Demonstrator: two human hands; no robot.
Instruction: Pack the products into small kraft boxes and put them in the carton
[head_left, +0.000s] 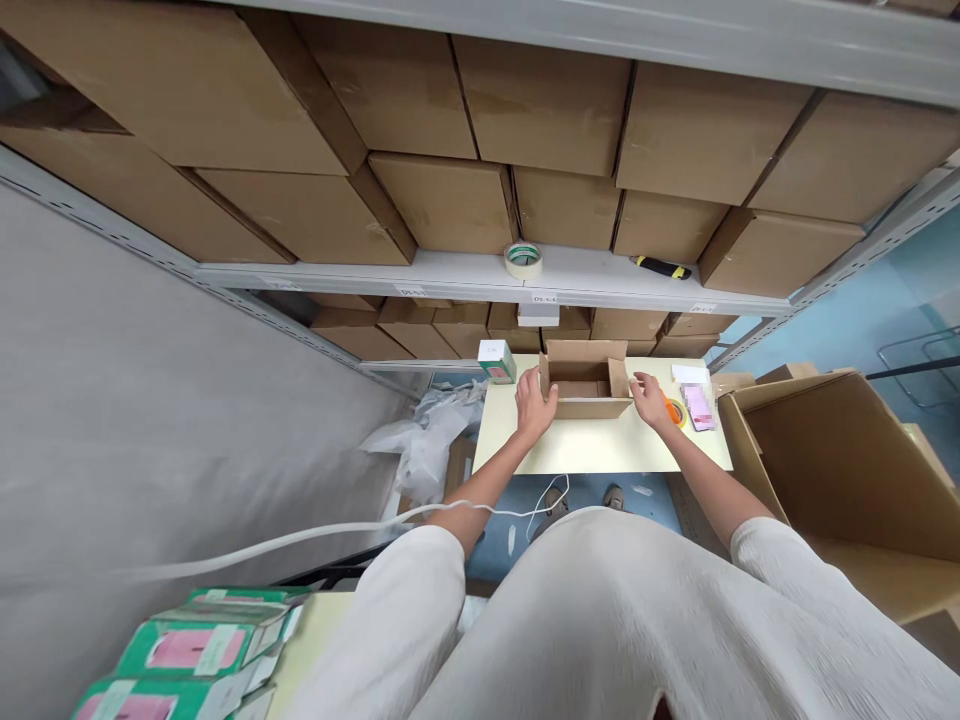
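An open cardboard box (589,408) with raised flaps stands on the pale yellow table (592,458); no contents show inside it. My left hand (534,407) rests against the box's left side, fingers spread and thumb on the near corner. At the box's right end is my right hand (649,399), its fingers bent near the right flap, and whether it grips anything is too small to tell. A small white and green box (497,361) stands behind my left hand. Just right of my right hand lies an orange and yellow tape roll (676,411).
Shelves of cardboard boxes (540,110) rise behind the table, with masking tape (523,260) and a cutter (661,267) on one ledge. A large open carton (847,470) stands right. Green packages (187,650) lie lower left. A white cable (315,531) crosses my left forearm.
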